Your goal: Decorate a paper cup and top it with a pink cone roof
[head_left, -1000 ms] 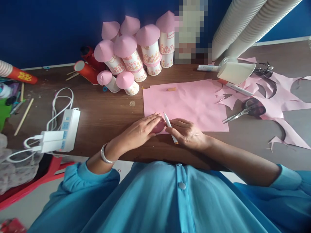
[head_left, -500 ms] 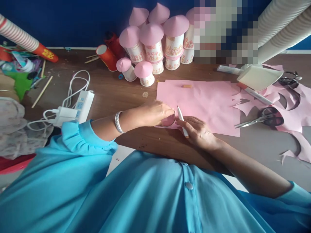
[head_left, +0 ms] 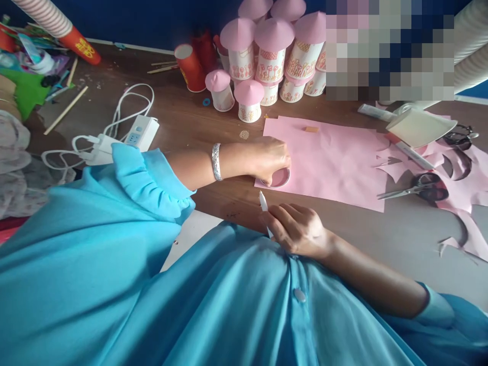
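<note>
My left hand (head_left: 269,159) is curled over a round pink disc (head_left: 280,178) that lies on the near left corner of a pink paper sheet (head_left: 328,157), fingers closed on it. My right hand (head_left: 299,229) sits at the table's front edge, close to my body, and grips a white pen (head_left: 263,202) whose tip points up and away. A silver bangle is on my left wrist.
Paper cups with pink cone lids (head_left: 272,51) stand at the back. Scissors (head_left: 415,186) and pink paper scraps (head_left: 461,173) lie to the right, beside a white cup on its side (head_left: 419,127). A white power strip with cables (head_left: 129,140) is at left. Red cups (head_left: 189,66) are behind.
My right hand has pulled back from the paper toward my body with the pen. My left hand stayed on the disc and curled round it. The view swung left.
</note>
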{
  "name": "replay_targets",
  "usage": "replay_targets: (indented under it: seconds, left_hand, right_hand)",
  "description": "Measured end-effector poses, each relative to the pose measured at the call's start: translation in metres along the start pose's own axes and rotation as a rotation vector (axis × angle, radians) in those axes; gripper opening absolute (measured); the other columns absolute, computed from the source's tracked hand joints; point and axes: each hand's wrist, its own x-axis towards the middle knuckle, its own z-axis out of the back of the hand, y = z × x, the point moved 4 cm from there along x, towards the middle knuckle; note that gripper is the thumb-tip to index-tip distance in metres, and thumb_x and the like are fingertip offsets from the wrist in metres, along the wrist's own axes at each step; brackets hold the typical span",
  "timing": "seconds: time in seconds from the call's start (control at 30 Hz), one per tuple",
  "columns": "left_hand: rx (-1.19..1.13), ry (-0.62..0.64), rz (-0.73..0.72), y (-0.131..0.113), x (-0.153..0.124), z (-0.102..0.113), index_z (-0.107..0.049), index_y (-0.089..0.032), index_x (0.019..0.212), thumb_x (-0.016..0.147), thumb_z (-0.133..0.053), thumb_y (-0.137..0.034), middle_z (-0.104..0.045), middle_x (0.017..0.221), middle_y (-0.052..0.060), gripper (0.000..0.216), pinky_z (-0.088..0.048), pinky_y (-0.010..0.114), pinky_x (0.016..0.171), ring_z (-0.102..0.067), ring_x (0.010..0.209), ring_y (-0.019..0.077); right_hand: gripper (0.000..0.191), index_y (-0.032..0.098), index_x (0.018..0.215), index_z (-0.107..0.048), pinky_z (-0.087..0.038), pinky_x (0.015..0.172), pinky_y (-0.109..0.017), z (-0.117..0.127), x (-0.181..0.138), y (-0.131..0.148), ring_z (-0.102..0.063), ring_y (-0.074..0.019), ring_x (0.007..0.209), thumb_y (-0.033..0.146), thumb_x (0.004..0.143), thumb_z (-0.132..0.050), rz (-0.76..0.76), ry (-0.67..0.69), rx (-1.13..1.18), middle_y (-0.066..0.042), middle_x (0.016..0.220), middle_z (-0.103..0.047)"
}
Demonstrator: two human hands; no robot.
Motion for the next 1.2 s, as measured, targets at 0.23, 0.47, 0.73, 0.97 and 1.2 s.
replay_targets:
  seconds: [0.23,0.47,0.73,0.97,1.2]
  left_hand:
    - [0.073,-0.044,-0.036,-0.002,-0.006,0.004,-0.076,-0.018,0.125,0.080,-0.080,-0.023,-0.080,0.113,0.010,0.045,-0.049,0.038,0.089,-0.066,0.103,0.0277]
    - [0.095,-0.126,-0.078,-0.003,-0.006,0.002,-0.079,-0.015,0.123,0.077,-0.083,-0.024,-0.080,0.113,0.015,0.047,-0.051,0.041,0.087,-0.068,0.106,0.0330]
    - [0.140,-0.129,-0.104,-0.008,-0.009,0.007,-0.082,-0.009,0.108,0.074,-0.082,-0.022,-0.080,0.108,0.018,0.036,-0.053,0.043,0.084,-0.069,0.104,0.0358]
    - [0.159,-0.140,-0.111,-0.010,-0.012,0.007,-0.082,-0.010,0.104,0.078,-0.076,-0.019,-0.081,0.104,0.017,0.028,-0.052,0.043,0.077,-0.072,0.102,0.0369]
    - [0.165,-0.154,-0.099,-0.012,-0.011,0.008,-0.082,-0.005,0.100,0.081,-0.075,-0.020,-0.080,0.098,0.021,0.025,-0.051,0.043,0.072,-0.072,0.091,0.0364]
  right_hand:
    - [0.011,0.014,0.096,-0.064,-0.031,0.054,-0.032,-0.021,0.020,0.013,-0.044,-0.0156,0.062,0.014,0.098,-0.053,-0.015,0.048,-0.216,0.000,0.071,-0.057]
    - [0.012,0.016,0.089,-0.064,-0.031,0.056,-0.032,-0.030,0.028,0.010,-0.045,-0.0147,0.062,0.012,0.096,-0.054,-0.053,0.096,-0.340,0.000,0.069,-0.056]
    - [0.017,0.016,0.092,-0.067,-0.029,0.054,-0.033,-0.043,0.036,0.008,-0.045,-0.0141,0.059,0.017,0.101,-0.053,-0.089,0.124,-0.481,0.001,0.067,-0.058]
    - [0.017,0.014,0.093,-0.068,-0.032,0.053,-0.032,-0.051,0.039,0.004,-0.049,-0.0140,0.059,0.013,0.101,-0.053,-0.095,0.107,-0.518,-0.001,0.068,-0.060]
    - [0.022,0.017,0.085,-0.065,-0.032,0.053,-0.031,-0.057,0.042,-0.003,-0.049,-0.0137,0.059,0.008,0.099,-0.051,-0.110,0.104,-0.570,0.000,0.065,-0.057]
